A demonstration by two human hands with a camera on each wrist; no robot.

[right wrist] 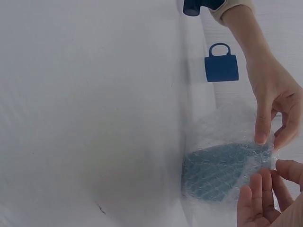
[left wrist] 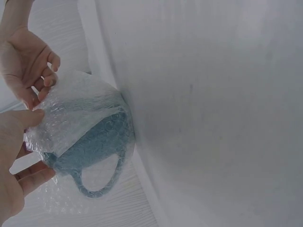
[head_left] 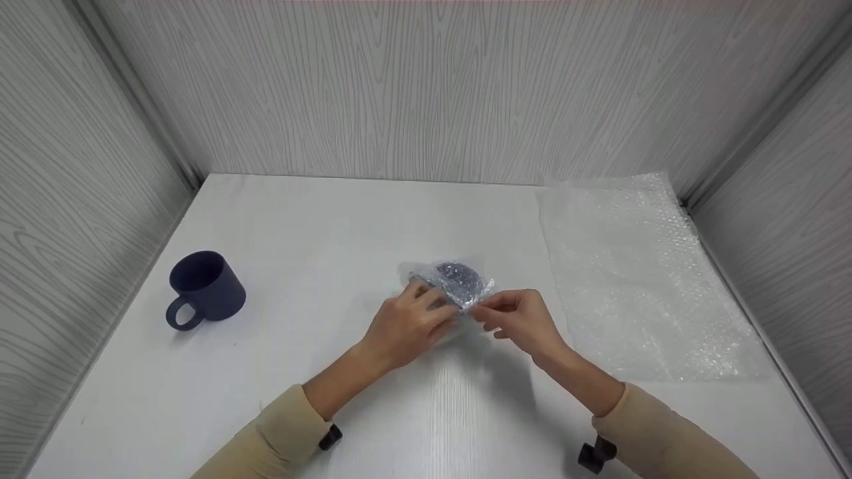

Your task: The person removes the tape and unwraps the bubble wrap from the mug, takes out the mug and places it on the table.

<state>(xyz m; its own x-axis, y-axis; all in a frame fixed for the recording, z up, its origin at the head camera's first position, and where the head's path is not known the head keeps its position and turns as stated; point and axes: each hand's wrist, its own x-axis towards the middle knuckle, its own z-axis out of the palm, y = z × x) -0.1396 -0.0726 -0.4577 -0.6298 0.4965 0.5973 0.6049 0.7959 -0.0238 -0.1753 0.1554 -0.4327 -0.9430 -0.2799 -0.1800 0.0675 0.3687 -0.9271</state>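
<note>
The left hand (head_left: 406,326), at the centre of the head view, I record as grasping the wrapped mug (head_left: 456,283): its fingers curl against the near left side of the bundle, and the left wrist view shows a thumb (left wrist: 21,120) pressed onto the bubble wrap covering it. The right hand (head_left: 519,318), just right of centre, I record as pinching the wrap at the bundle's right edge, with fingertips closed on a fold of film; the right wrist view shows the same fold caught between the fingertips of both hands. The wrapped mug sits on the white table (head_left: 333,226) at mid-frame, between and touching both hands. Through the film I can see a dark blue body, and in the left wrist view its handle (left wrist: 102,182) shows under the wrap, pointing toward the lower edge of that frame. A second, bare dark blue mug (head_left: 206,287) stands upright at the left of the head view, handle toward the lower left, well apart from the hands. A flat sheet of bubble wrap (head_left: 639,279) lies on the right side of the table, near the right hand but not touching it. Beige sleeves (head_left: 279,439) cover both forearms at the lower edge.
</note>
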